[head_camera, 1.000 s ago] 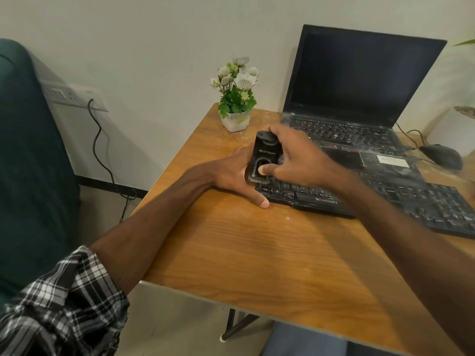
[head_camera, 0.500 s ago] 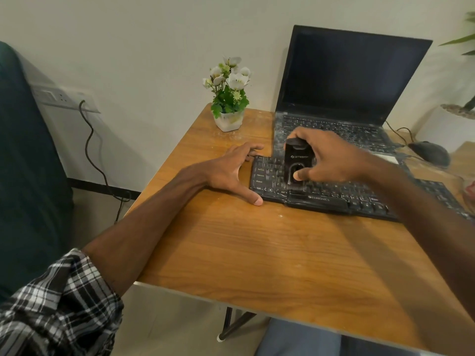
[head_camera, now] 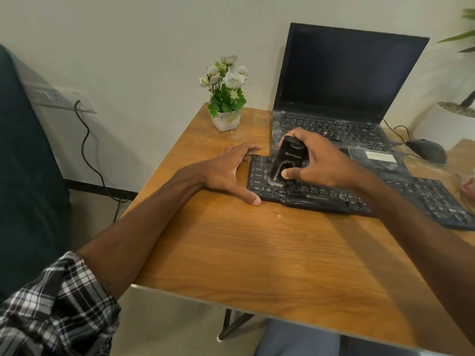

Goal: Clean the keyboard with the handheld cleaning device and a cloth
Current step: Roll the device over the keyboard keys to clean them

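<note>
I had my right hand [head_camera: 321, 163] closed around the handheld cleaning device [head_camera: 288, 163], brushing the dusty keyboard's [head_camera: 321, 199] left end while my empty, spread left hand [head_camera: 228, 170] steadied it; most keys remained, with no cloth in view.

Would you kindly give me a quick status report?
Right hand grips cleaning device, brush end on keyboard left keys. Left hand open, bracing keyboard's left edge. No cloth visible; nothing obstructing.

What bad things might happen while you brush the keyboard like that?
The cleaning device in the right hand may sweep the white dust off the keyboard onto the table or the dusty laptop just behind. The left hand only braces one end, so the keyboard might slide.
</note>
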A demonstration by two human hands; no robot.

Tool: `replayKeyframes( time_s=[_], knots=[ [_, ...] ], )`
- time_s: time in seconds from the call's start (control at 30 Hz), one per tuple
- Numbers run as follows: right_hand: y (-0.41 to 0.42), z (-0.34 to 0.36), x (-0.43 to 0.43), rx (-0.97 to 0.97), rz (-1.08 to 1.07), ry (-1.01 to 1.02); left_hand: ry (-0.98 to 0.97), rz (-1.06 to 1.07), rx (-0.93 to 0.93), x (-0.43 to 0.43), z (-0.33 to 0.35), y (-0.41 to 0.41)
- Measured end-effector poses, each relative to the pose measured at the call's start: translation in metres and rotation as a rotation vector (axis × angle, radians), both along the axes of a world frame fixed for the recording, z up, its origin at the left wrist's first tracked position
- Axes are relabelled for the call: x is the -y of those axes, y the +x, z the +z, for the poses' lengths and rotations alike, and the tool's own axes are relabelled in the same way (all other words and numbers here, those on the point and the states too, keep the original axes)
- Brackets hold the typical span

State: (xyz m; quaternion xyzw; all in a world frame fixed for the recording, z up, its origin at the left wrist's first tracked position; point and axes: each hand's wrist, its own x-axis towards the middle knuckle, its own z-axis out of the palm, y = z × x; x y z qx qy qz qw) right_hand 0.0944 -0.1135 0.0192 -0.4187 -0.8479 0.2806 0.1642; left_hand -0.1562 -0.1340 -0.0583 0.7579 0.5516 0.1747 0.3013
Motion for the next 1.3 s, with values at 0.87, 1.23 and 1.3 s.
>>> replayKeyframes(
  time_s=[0.87, 1.23, 1.3],
  knots=[
    [0.011, 0.006, 0.007, 0.084, 0.017, 0.040, 0.007, 0.018, -0.043, 0.000, 0.000, -0.001],
    [0.015, 0.041, -0.003, 0.356, 0.081, 0.152, 0.005, 0.017, -0.039, 0.000, -0.001, 0.000],
    [0.010, 0.038, -0.001, 0.229, 0.065, 0.118, 0.010, 0.014, -0.045, 0.000, 0.000, 0.001]
  ],
)
